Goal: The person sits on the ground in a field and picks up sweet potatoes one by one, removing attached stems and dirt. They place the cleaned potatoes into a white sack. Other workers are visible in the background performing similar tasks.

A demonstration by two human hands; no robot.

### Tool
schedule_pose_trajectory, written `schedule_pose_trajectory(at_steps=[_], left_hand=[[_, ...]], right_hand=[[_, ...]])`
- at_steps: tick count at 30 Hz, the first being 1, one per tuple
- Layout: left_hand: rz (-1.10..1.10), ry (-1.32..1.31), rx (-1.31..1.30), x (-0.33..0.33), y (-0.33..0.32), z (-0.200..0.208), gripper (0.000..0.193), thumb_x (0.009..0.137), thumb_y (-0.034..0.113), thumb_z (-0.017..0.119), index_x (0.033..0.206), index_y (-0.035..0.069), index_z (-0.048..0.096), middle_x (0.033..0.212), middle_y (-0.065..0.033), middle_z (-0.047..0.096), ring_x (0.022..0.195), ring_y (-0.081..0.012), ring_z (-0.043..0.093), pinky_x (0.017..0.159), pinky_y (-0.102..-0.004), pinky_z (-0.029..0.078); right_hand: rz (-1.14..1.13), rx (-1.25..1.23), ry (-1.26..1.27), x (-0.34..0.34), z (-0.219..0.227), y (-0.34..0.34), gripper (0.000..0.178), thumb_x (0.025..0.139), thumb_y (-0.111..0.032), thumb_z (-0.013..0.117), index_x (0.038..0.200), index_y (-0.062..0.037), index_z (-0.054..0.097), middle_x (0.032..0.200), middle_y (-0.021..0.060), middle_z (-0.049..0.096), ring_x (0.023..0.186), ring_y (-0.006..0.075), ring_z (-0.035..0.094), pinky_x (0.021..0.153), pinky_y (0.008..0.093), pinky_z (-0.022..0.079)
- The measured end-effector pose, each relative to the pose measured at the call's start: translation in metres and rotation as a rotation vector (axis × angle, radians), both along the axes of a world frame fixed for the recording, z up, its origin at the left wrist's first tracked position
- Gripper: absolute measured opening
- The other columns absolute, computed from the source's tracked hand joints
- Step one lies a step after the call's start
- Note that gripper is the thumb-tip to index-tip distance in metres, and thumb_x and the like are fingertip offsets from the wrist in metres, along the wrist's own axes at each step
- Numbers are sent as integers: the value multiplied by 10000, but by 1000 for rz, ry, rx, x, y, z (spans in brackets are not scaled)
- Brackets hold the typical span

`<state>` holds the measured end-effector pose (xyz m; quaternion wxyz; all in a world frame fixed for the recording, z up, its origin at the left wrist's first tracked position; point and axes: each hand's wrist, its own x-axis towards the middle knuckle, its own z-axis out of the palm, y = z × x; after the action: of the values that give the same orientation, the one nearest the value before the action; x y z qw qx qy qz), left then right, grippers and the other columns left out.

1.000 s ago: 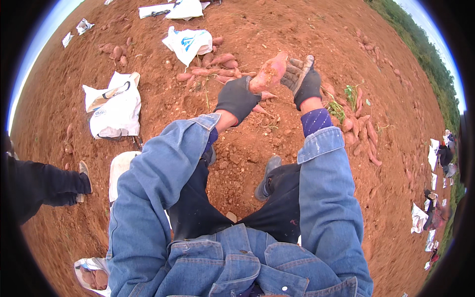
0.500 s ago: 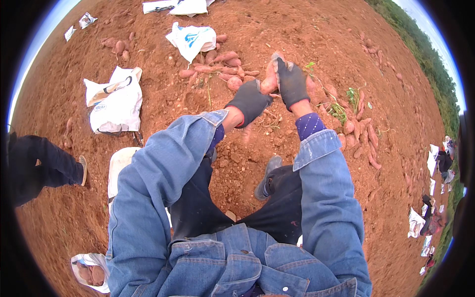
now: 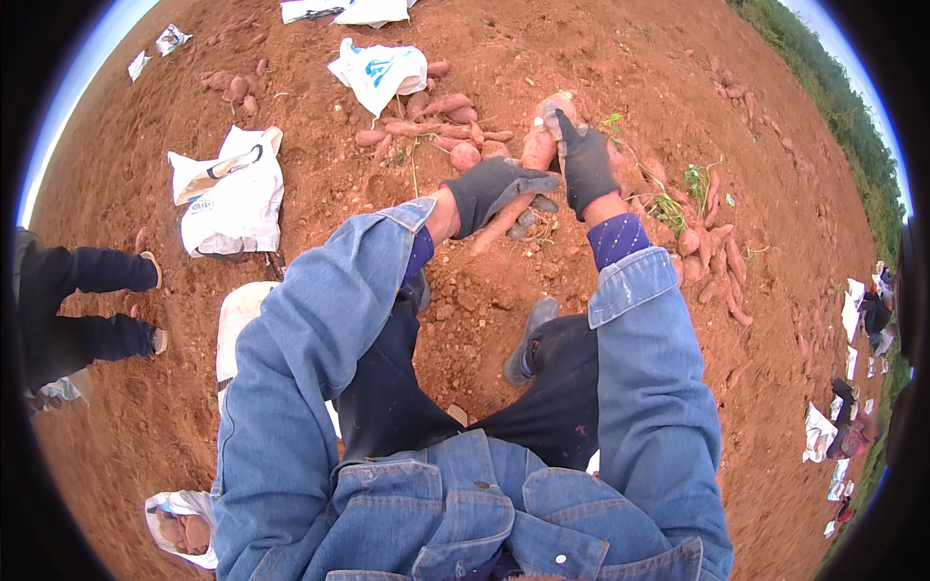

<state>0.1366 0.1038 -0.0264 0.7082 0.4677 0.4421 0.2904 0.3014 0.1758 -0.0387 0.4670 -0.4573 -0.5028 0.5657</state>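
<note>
Both my hands wear dark grey gloves and work over the red soil ahead of me. My right hand (image 3: 585, 167) is closed on a pink-red sweet potato (image 3: 539, 148), with a rounder, soil-smeared one (image 3: 557, 103) against its fingertips. Just to the left, my left hand (image 3: 494, 194) curls round a long, thin sweet potato (image 3: 500, 228) that slants down toward me; its thumb lies above and grey fingertips show beyond. A sweet potato pile with green vines (image 3: 668, 208) lies to the right of my hands. Another heap (image 3: 455, 121) lies beyond them.
White sacks lie at left (image 3: 232, 208) and far ahead (image 3: 381, 77). A clear bag of sweet potatoes (image 3: 184, 531) sits at lower left. Another person's dark-trousered legs (image 3: 97, 300) stand at far left. More sacks (image 3: 821, 431) and people are at far right.
My left hand's fingers have spread and now wrap a long sweet potato. My right hand keeps its hold, shifted slightly right. The person at left has moved, with both legs now showing.
</note>
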Motion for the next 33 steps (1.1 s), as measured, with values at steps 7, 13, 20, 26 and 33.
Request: schedule_pose_trajectory(at_steps=[7, 13, 20, 26, 33], left_hand=[[54, -240, -132, 0, -1, -4, 568, 934, 601, 676, 1121, 65, 638, 854, -51, 723, 468, -98, 527, 397, -276, 395], [-47, -507, -196, -38, 21, -25, 522, 1004, 492, 594, 1262, 39, 562, 1057, -83, 648, 815, -155, 561, 676, -327, 449], [-200, -459, 351, -53, 27, -26, 684, 977, 424, 677, 1498, 70, 410, 1487, -164, 434, 1258, -275, 510, 1092, -494, 379], [-25, -259, 249, -37, -23, 7, 552, 963, 565, 611, 1172, 54, 643, 969, -88, 708, 719, -171, 647, 580, -316, 513], [275, 323, 255, -9, -47, 23, 496, 950, 558, 667, 985, 64, 687, 773, -45, 691, 592, -123, 644, 437, -284, 455]], right_hand=[[-231, 177, -150, 9, -2, 17, 498, 1008, -465, 632, 851, 6, 669, 705, 102, 658, 538, 193, 593, 526, 339, 482], [2, -50, 153, 6, 8, 8, 462, 1023, -362, 627, 1071, 98, 651, 884, 216, 717, 692, 285, 713, 631, 380, 601], [390, -255, 244, -19, 21, -6, 708, 1007, -636, 513, 1168, 44, 628, 975, 164, 713, 739, 243, 689, 692, 386, 592], [490, -354, 627, -40, 16, -14, 474, 1032, -451, 570, 1260, -38, 615, 1137, 135, 699, 1006, 246, 683, 885, 370, 572], [48, -275, 416, -42, 25, -16, 519, 970, -458, 670, 1199, 4, 609, 1008, 152, 698, 850, 304, 706, 780, 500, 606]])
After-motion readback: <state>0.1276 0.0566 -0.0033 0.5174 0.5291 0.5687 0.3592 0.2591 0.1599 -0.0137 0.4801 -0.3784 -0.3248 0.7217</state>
